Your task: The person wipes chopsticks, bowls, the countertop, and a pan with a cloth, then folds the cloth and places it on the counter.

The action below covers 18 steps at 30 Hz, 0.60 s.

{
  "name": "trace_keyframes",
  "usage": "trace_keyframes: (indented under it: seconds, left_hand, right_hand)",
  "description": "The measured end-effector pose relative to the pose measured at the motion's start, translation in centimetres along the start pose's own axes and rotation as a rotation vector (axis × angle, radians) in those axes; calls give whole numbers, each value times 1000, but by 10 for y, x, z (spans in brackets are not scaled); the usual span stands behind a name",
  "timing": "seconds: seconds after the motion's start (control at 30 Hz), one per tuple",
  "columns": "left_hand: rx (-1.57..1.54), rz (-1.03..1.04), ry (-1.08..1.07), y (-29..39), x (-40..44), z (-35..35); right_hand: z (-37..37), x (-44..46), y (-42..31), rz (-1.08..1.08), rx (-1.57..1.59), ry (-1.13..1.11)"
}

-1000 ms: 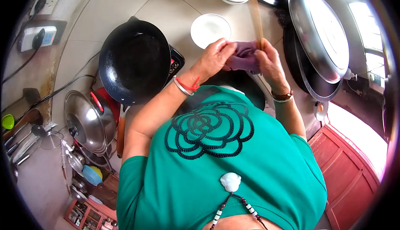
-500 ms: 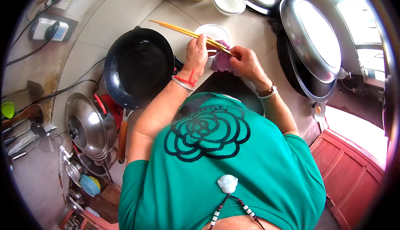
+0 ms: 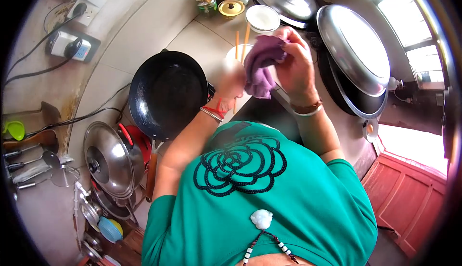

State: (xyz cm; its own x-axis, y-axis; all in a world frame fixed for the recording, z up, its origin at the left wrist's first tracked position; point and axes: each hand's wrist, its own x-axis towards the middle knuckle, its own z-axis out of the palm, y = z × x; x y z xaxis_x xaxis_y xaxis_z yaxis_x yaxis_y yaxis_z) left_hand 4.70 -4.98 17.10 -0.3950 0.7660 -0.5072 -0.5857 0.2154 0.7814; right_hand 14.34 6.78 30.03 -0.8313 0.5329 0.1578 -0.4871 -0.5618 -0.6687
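My right hand (image 3: 297,64) pinches a purple cloth (image 3: 263,64), raised and hanging in folds over the counter. Close to its left, my left hand (image 3: 230,79) is closed around a pair of chopsticks (image 3: 242,43), which point up and away with their lower end showing below the fist. That hand is blurred by motion. Behind the chopsticks and cloth stands a white bowl (image 3: 233,53), partly hidden. To the left of my left hand, a black wok (image 3: 168,92) rests on the counter.
A second white bowl (image 3: 263,18), a yellow lidded pot (image 3: 231,8) and a jar of chopsticks (image 3: 208,6) stand at the back. Large metal lids (image 3: 353,49) cover pans on the right. A lidded pot (image 3: 110,157) is at left, near power cords (image 3: 72,118).
My right hand has lifted the cloth off the chopsticks and up. The chopsticks have swung from lying across to pointing away, held in my left hand. The view has shifted slightly.
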Motion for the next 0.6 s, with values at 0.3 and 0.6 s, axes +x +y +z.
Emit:
trace_keyframes:
  seconds: [0.3, 0.6]
  left_hand:
    - [80, 328, -224, 22, -16, 17]
    - [960, 647, 61, 16, 47, 16]
  right_hand:
    - [-18, 6, 85, -690, -1429, -129]
    - [-35, -3, 95, -102, -612, 376]
